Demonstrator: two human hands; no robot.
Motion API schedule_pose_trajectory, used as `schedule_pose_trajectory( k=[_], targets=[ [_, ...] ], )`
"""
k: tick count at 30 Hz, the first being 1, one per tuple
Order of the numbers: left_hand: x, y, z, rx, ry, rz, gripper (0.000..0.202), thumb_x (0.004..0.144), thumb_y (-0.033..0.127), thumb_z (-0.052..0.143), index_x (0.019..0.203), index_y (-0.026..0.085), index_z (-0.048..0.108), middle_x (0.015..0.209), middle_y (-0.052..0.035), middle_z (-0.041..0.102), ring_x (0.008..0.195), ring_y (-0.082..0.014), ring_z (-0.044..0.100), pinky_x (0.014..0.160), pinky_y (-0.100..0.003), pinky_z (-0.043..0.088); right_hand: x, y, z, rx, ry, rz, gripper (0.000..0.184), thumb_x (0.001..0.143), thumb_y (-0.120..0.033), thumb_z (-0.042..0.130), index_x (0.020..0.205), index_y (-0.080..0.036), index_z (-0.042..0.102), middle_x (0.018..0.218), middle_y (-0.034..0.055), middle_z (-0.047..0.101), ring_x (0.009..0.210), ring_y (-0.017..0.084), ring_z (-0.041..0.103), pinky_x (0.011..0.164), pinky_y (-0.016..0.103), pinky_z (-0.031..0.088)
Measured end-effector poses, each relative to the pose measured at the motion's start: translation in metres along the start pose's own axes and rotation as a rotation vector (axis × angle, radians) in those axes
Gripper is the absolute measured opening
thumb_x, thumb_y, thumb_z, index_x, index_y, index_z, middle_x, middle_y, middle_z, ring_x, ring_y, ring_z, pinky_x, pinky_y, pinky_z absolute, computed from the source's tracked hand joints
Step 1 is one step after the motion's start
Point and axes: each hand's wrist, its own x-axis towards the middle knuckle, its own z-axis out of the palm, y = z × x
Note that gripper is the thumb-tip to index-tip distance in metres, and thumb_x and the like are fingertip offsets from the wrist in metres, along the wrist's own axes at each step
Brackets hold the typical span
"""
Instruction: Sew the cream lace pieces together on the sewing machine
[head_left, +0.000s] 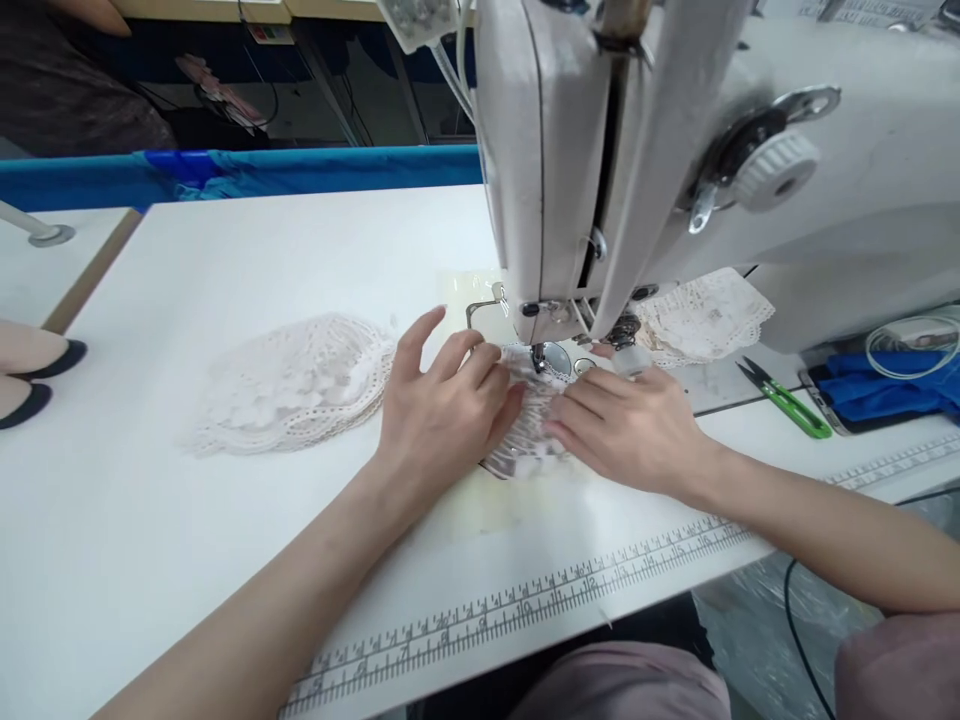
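A small piece of white lace with gathered, wavy rows lies under the presser foot of a sewing machine. My left hand is at its left edge, little finger stuck out and the other fingers curled, with the thumb against the lace. From the right, my right hand presses on the same piece with fingers bent and close together; some fingertips are hidden behind the hand. Left of my left hand lies a stack of scalloped lace pieces.
More lace lies behind the needle area, under the machine arm. Green-handled snips and a blue cloth are at the right. A printed ruler runs along the front edge. Another person's arm shows at the far left.
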Motion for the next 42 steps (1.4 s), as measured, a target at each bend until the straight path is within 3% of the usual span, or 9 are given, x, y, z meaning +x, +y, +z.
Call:
schedule_pose_trajectory(
  k=[2,5,10,14,17,20,27,34,42],
  targets=[
    [-0.001,-0.001,-0.002,0.005,0.084,0.055,0.017,0.089,0.024,0.050,0.084,0.019,0.065,0.083,-0.0016,0.071,0.087,-0.0215,0.065,0.098,-0.045,0.043,0.000,0.002,-0.004,-0.042,0.030,0.006,0.027,0.094,-0.020,0.045,0.080,-0.019,0.068,0.073,0.0009,0.070,0.070,0.016,0.062,0.080,0.035,0.046],
    [-0.003,-0.003,0.000,-0.118,0.107,0.094,0.015,0.088,0.019,0.053,0.098,0.019,0.064,0.095,-0.0015,0.073,0.090,-0.0191,0.066,0.092,-0.040,0.047,0.000,0.004,-0.007,0.056,0.005,-0.064,0.021,0.093,-0.022,0.049,0.087,-0.017,0.068,0.087,0.0019,0.072,0.080,0.015,0.062,0.076,0.030,0.046],
    [-0.005,-0.004,-0.001,-0.260,0.066,0.111,0.017,0.088,0.021,0.055,0.101,0.019,0.065,0.092,-0.0019,0.073,0.090,-0.0201,0.066,0.098,-0.046,0.041,-0.002,0.000,-0.010,-0.060,0.095,-0.026,0.021,0.090,-0.018,0.054,0.073,-0.017,0.065,0.079,0.0005,0.071,0.071,0.014,0.060,0.071,0.030,0.043],
    [-0.006,-0.004,-0.003,-0.303,0.048,0.095,0.024,0.089,0.014,0.050,0.109,0.017,0.063,0.095,-0.0039,0.072,0.093,-0.0210,0.065,0.099,-0.048,0.040,-0.003,-0.007,-0.010,0.108,-0.042,-0.036,0.020,0.094,-0.026,0.049,0.093,-0.015,0.067,0.100,0.0044,0.070,0.090,0.016,0.061,0.071,0.029,0.044],
    [-0.007,-0.003,-0.003,-0.318,0.007,0.097,0.031,0.088,0.009,0.048,0.114,0.017,0.062,0.099,-0.0045,0.070,0.098,-0.0213,0.062,0.100,-0.048,0.040,-0.003,-0.006,-0.008,0.096,-0.096,0.067,0.030,0.096,-0.034,0.046,0.085,-0.015,0.066,0.085,0.0052,0.069,0.079,0.018,0.061,0.061,0.030,0.041],
    [-0.009,0.002,-0.003,-0.351,-0.041,0.106,0.033,0.087,0.006,0.046,0.113,0.018,0.063,0.101,-0.0044,0.069,0.102,-0.0212,0.060,0.102,-0.048,0.040,-0.004,0.001,-0.004,0.000,-0.097,0.147,0.031,0.097,-0.030,0.045,0.079,-0.015,0.065,0.088,0.0070,0.070,0.078,0.018,0.060,0.054,0.029,0.035],
    [-0.012,0.011,-0.003,-0.322,0.001,0.207,0.033,0.087,0.004,0.048,0.113,0.015,0.065,0.113,-0.0067,0.069,0.109,-0.0250,0.058,0.096,-0.046,0.046,-0.003,0.014,0.007,-0.071,-0.185,0.145,0.032,0.098,-0.028,0.039,0.101,-0.013,0.067,0.109,0.0105,0.068,0.100,0.024,0.057,0.080,0.035,0.043],
    [-0.015,0.017,-0.009,-0.173,-0.054,0.222,0.029,0.090,0.011,0.050,0.115,0.018,0.064,0.124,-0.0060,0.065,0.119,-0.0255,0.056,0.098,-0.045,0.045,0.001,0.020,0.013,0.036,-0.231,0.187,0.040,0.098,-0.033,0.035,0.120,-0.013,0.062,0.121,0.0122,0.064,0.121,0.026,0.046,0.104,0.046,0.033],
    [-0.017,0.018,-0.015,-0.092,-0.086,0.226,0.037,0.090,0.012,0.051,0.125,0.020,0.058,0.124,-0.0066,0.064,0.120,-0.0252,0.056,0.101,-0.049,0.041,0.003,0.026,0.018,0.169,-0.247,0.201,0.046,0.096,-0.036,0.036,0.128,-0.010,0.057,0.121,0.0135,0.061,0.132,0.029,0.037,0.113,0.051,0.024]
  ],
)
